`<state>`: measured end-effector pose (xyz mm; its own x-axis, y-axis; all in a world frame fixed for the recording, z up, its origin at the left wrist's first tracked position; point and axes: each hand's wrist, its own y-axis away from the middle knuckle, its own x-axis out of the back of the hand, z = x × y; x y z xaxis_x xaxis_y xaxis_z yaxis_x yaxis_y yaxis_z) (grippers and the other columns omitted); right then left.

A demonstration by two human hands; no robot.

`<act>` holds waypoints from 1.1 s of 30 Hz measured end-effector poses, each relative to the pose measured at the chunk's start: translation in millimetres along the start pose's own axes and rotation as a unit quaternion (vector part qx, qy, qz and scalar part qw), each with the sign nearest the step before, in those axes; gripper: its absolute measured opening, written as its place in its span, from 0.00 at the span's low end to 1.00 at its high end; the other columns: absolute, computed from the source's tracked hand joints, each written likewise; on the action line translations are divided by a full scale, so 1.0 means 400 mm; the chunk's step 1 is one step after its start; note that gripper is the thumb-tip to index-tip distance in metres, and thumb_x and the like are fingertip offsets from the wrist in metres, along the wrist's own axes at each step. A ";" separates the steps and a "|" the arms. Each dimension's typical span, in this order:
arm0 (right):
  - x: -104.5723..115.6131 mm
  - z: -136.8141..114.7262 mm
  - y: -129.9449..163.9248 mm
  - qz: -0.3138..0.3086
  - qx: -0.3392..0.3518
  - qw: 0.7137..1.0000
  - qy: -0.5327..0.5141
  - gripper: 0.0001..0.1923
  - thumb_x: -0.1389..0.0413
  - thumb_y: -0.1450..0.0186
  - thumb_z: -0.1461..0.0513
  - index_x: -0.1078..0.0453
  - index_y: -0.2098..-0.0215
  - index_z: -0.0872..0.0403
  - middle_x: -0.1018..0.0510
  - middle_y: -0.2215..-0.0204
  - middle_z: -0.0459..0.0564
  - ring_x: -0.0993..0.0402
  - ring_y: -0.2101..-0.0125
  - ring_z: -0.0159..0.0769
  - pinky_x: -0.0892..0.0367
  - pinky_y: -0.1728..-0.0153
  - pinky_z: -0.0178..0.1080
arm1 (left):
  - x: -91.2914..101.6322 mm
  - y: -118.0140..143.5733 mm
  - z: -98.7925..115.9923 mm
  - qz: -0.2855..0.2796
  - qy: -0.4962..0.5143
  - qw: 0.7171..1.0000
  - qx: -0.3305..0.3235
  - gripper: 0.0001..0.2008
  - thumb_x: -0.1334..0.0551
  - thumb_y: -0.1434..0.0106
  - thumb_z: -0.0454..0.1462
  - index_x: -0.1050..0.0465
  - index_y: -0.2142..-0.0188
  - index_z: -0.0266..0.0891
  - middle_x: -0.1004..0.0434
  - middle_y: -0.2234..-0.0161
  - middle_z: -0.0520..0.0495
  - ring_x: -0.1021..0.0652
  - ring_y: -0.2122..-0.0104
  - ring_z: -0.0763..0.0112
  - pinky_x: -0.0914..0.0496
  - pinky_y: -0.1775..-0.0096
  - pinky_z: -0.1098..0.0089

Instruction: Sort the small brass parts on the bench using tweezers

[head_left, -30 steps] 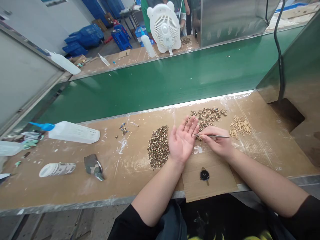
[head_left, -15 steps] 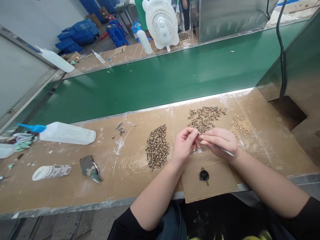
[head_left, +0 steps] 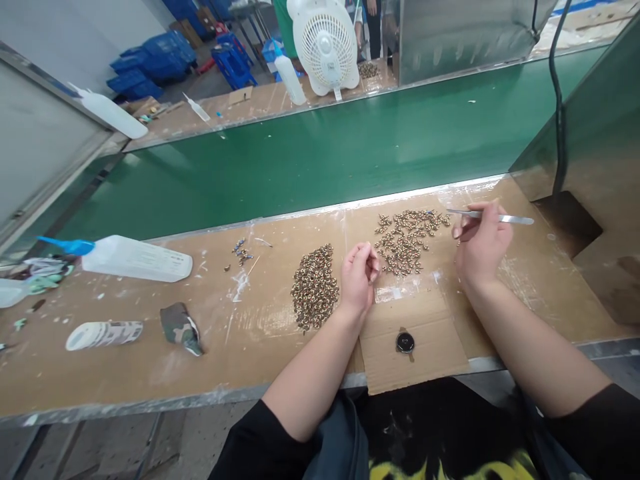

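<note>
My right hand [head_left: 483,250] is closed around metal tweezers [head_left: 517,219], which lie nearly level with their tips pointing left. It covers the spot where the small tan beads lay. My left hand [head_left: 358,275] is closed, fingertips pinched together; whatever is between them is too small or hidden to make out. Just left of it is a dense heap of small brass-coloured ring-like pieces [head_left: 315,290]. A looser spread of similar metal pieces [head_left: 404,243] lies between the two hands. Nearer me, a round black disc [head_left: 405,343] rests on a cardboard sheet [head_left: 443,363].
A white squeeze bottle with a blue tip [head_left: 137,259] lies on its side at left, near a paper-wrapped roll [head_left: 105,335] and a camouflage cloth piece [head_left: 181,328]. Behind the bench runs a green belt [head_left: 300,157]. A fan [head_left: 327,47] stands beyond it.
My right hand has moved right and away from my left hand, over the tan beads, carrying the tweezers. My left hand stays pinched near the same place.
</note>
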<state>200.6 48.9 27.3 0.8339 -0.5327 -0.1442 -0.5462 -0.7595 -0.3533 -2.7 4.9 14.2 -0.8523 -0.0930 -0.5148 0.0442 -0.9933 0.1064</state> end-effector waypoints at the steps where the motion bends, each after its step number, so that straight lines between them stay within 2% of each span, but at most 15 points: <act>1: 0.006 -0.009 -0.014 0.014 0.009 1.000 0.004 0.24 0.54 0.23 0.40 0.31 0.61 0.48 0.34 0.78 0.44 0.30 0.79 0.35 0.36 0.78 0.39 | 0.000 -0.001 0.000 0.005 0.003 1.000 -0.009 0.21 0.29 0.36 0.49 0.32 0.75 0.40 0.39 0.83 0.58 0.42 0.85 0.82 0.50 0.80 0.75; 3: 0.029 -0.036 -0.038 0.052 0.028 0.998 -0.010 0.22 0.51 0.24 0.41 0.30 0.61 0.48 0.31 0.76 0.46 0.30 0.79 0.34 0.36 0.78 0.39 | -0.001 -0.004 0.002 0.009 0.008 1.000 -0.022 0.24 0.28 0.37 0.50 0.35 0.77 0.40 0.45 0.83 0.59 0.46 0.85 0.82 0.53 0.80 0.75; 6: 0.092 -0.079 -0.052 0.084 0.061 0.994 -0.031 0.17 0.41 0.28 0.46 0.27 0.61 0.51 0.25 0.74 0.47 0.30 0.80 0.31 0.35 0.78 0.37 | 0.000 -0.008 0.002 0.007 0.008 0.999 -0.034 0.26 0.28 0.38 0.51 0.38 0.79 0.40 0.48 0.84 0.59 0.48 0.84 0.82 0.55 0.80 0.74; 8: 0.146 -0.091 -0.042 0.049 0.068 0.996 0.018 0.16 0.37 0.31 0.49 0.24 0.61 0.53 0.22 0.75 0.47 0.28 0.80 0.32 0.33 0.77 0.37 | 0.000 -0.010 -0.001 0.006 0.011 0.999 -0.043 0.26 0.28 0.38 0.50 0.37 0.79 0.39 0.48 0.83 0.59 0.48 0.84 0.82 0.55 0.80 0.74; 10: 0.199 -0.079 -0.023 -0.023 0.048 0.992 0.116 0.16 0.34 0.33 0.49 0.21 0.62 0.54 0.21 0.76 0.47 0.26 0.78 0.34 0.29 0.75 0.38 | -0.001 -0.010 -0.004 0.010 0.012 0.998 -0.058 0.25 0.28 0.38 0.50 0.37 0.79 0.39 0.47 0.83 0.59 0.47 0.84 0.82 0.55 0.80 0.74; 12: 0.238 -0.048 -0.007 -0.083 0.025 0.974 0.208 0.17 0.33 0.34 0.48 0.19 0.63 0.54 0.19 0.75 0.49 0.23 0.76 0.37 0.28 0.73 0.40 | -0.003 -0.008 -0.008 0.013 0.009 0.997 -0.071 0.25 0.28 0.37 0.50 0.37 0.79 0.39 0.46 0.83 0.58 0.47 0.83 0.82 0.54 0.79 0.74; 14: 0.259 -0.009 -0.003 -0.102 0.013 0.958 0.266 0.18 0.34 0.36 0.47 0.18 0.65 0.54 0.16 0.73 0.53 0.20 0.73 0.41 0.26 0.70 0.42 | -0.007 -0.005 -0.011 0.012 0.004 0.997 -0.074 0.26 0.28 0.37 0.50 0.37 0.79 0.39 0.46 0.83 0.58 0.47 0.83 0.81 0.53 0.79 0.74; 19: 0.260 0.052 -0.017 -0.117 0.003 0.947 0.299 0.22 0.35 0.37 0.44 0.17 0.66 0.55 0.13 0.69 0.57 0.17 0.69 0.46 0.24 0.65 0.45 | -0.009 0.001 -0.011 0.009 0.000 0.998 -0.066 0.26 0.28 0.38 0.52 0.37 0.78 0.39 0.48 0.83 0.59 0.47 0.84 0.81 0.53 0.79 0.75; 26: 0.261 0.057 -0.012 -0.142 0.013 0.941 0.306 0.22 0.37 0.36 0.44 0.17 0.67 0.55 0.13 0.69 0.58 0.20 0.71 0.45 0.28 0.68 0.44 | -0.004 0.003 -0.007 0.011 0.016 0.998 -0.064 0.25 0.28 0.38 0.50 0.37 0.78 0.39 0.47 0.83 0.59 0.47 0.84 0.82 0.53 0.80 0.75; 33: 0.260 0.071 -0.019 -0.166 0.015 0.931 0.325 0.23 0.38 0.36 0.43 0.16 0.67 0.53 0.13 0.68 0.59 0.17 0.69 0.49 0.25 0.65 0.47 | -0.006 0.001 -0.014 0.025 0.009 0.999 -0.047 0.26 0.28 0.40 0.52 0.38 0.78 0.40 0.47 0.83 0.60 0.47 0.83 0.81 0.53 0.79 0.74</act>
<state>293.5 9.9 -11.4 0.7267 -0.3920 0.5641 -0.2570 -0.9167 -0.3059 2.2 4.1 10.9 -0.8383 -0.1427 -0.5262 0.1357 -0.9894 0.0520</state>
